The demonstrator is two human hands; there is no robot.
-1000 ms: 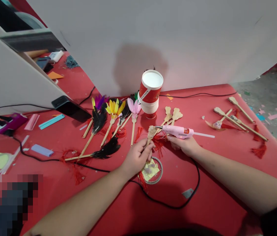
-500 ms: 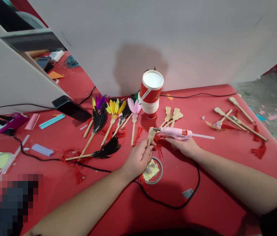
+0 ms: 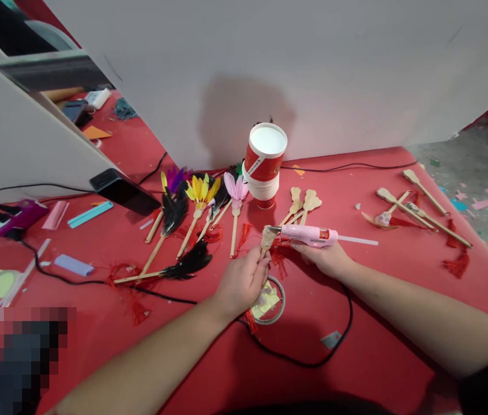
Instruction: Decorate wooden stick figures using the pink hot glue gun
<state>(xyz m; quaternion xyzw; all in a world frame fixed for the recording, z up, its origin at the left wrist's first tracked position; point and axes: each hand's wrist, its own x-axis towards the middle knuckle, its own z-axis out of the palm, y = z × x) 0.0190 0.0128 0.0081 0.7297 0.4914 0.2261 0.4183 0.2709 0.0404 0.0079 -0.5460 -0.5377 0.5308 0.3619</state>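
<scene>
My left hand (image 3: 244, 282) is closed round the handle of a small wooden fan stick (image 3: 267, 236), its wide head pointing up and away from me. In my right hand (image 3: 319, 255) is a pink hot glue gun (image 3: 307, 233), with a clear glue stick (image 3: 359, 240) jutting from its back. The metal nozzle meets the stick's head, or lies right at it. A red tassel (image 3: 250, 320) hangs below my left hand. Under that hand lies a roll of tape (image 3: 284, 300) with yellow paper (image 3: 265, 304) inside its ring.
Feathered sticks (image 3: 201, 196) lie to the left, and plain wooden sticks (image 3: 311, 200) behind the glue gun. Stacked paper cups (image 3: 265, 167) stand near the wall. More tasselled sticks (image 3: 425, 216) lie at right. A black cable (image 3: 304, 364) loops across the red table, and a purple power strip (image 3: 21, 218) sits far left.
Hardly anything differs. The view has shifted very slightly, while the glue gun's nozzle stays at the wooden stick's head and both hands keep their holds.
</scene>
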